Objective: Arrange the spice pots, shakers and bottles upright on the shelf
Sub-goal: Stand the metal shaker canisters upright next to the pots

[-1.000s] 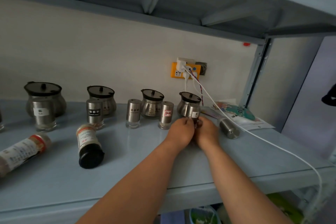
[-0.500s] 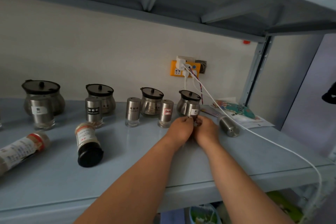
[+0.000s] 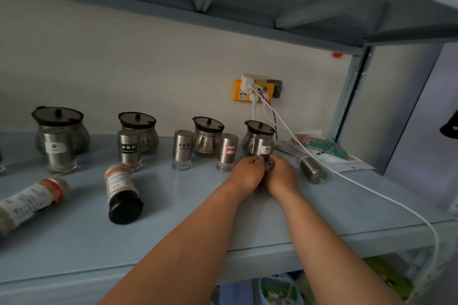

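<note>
Gripping the base of the white-labelled shaker [image 3: 264,146] from both sides, my left hand [image 3: 247,173] and right hand [image 3: 282,175] sit just where they were a second ago, fingers curled round its glass foot. The shaker has not shifted either: it stands upright on the shelf [image 3: 223,220], right in front of the rightmost pot [image 3: 257,129]. Nothing else on the shelf has moved. Three more black-lidded steel pots [image 3: 137,123] line the wall to the left, and four other shakers [image 3: 182,150] stand upright before them; their steel walls hide what they hold, and their glass feet look nearly clear. A steel shaker [image 3: 312,170] lies on its side just right of my right hand, under the white cable [image 3: 371,188]. Further left, a black-capped bottle [image 3: 121,190] and a red-capped bottle [image 3: 27,202] lie on their sides; labels cover most of both, so I cannot tell their contents.
</note>
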A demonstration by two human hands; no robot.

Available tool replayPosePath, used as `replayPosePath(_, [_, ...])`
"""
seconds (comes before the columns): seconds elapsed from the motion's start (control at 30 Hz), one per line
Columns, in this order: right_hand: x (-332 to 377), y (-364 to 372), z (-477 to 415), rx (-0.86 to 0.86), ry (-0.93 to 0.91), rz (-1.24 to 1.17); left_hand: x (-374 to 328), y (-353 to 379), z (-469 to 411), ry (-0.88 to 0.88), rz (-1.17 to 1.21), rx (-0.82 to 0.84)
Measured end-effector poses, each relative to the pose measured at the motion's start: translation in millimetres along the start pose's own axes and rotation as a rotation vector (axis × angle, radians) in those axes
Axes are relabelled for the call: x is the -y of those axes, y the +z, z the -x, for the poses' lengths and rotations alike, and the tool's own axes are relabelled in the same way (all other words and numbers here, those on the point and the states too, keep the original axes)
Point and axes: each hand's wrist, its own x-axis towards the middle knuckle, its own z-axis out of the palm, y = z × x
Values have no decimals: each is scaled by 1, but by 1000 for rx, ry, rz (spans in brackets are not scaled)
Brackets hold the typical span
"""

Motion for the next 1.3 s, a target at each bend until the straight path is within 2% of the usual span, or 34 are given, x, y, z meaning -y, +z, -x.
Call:
replayPosePath(0.27, [-1,0,0,-34,-22,-29,0,1,1,18,-14,-19])
replayPosePath(0.43, [-3,-2,0,-171,-4,-96,1,0,1,39,-19,-60])
replayPosePath(0.57, [-10,-14,-6,-221,5,11,-2,0,7,133,-70,-100])
replayPosePath(0.67, [-22,-32,-7,-308,35,194,-4,1,12,234,-158,-125])
replayPosePath(0.8, [-41,-53,-3,-310,163,387,-4,3,15,303,-203,-98])
replayPosePath(1.0, [-57,-54,-5,-229,271,355,-3,5,19,372,-266,-33])
replayPosePath(1.13, [-55,-54,-3,-285,199,224,-6,2,24,447,-318,-73])
replayPosePath(1.3, [-33,-56,4,-442,-15,129,-10,-1,25,520,-299,-157])
